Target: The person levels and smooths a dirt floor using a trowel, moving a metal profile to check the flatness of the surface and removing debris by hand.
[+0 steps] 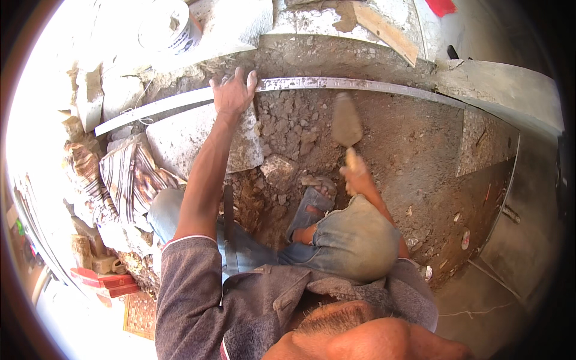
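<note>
A long, pale metal straightedge [327, 83] lies across the dug earth, bowed by the lens. My left hand [233, 95] grips it left of the middle, fingers over its far edge. In my right hand [358, 174] is a trowel [347, 123], held by its light handle with the fingers wrapped round. Its pointed blade reaches away from me over the soil, tip close to the near side of the straightedge. Motion blurs the right hand and the handle a little. Loose brown rubble [285, 129] lies between the two hands.
A pale slab [198, 144] sits beneath my left forearm. My sandalled foot [312, 207] stands in the soil near a stone [279, 171]. Beyond the straightedge are a white bucket [180, 33] and a wooden board [384, 31]. Striped cloth [132, 177] lies at left; a tiled slab [486, 144] at right.
</note>
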The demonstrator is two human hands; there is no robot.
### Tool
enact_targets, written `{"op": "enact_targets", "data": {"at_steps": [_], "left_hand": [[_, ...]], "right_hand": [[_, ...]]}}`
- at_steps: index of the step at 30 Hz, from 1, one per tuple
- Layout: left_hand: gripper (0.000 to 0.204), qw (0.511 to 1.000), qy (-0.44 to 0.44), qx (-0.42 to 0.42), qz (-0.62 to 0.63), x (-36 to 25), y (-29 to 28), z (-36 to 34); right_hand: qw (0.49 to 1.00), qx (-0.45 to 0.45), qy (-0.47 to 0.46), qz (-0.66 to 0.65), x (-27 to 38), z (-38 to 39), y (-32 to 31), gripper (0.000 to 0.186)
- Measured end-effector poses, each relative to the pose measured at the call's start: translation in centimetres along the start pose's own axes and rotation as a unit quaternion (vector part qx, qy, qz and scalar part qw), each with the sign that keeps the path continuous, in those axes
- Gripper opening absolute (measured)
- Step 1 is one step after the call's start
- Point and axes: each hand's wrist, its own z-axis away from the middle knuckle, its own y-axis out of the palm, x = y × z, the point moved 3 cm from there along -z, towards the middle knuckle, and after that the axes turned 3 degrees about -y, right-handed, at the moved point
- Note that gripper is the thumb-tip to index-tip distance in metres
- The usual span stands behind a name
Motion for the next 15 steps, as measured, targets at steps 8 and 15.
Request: {"op": "enact_targets", "data": {"at_steps": [8,15], "left_hand": [[0.055,0.999,0.002,-0.014,0.046,-0.1,-0.1,0.0],[0.050,0.998,0.006,-0.024,0.052,-0.3,-0.6,0.2]], "right_hand": [[0.947,0.017,-0.178,0.266,1.1,-2.2,2.8,0.045],[0.994,0.049,-0.035,0.086,-0.9,0.1,-0.7,0.055]]}}
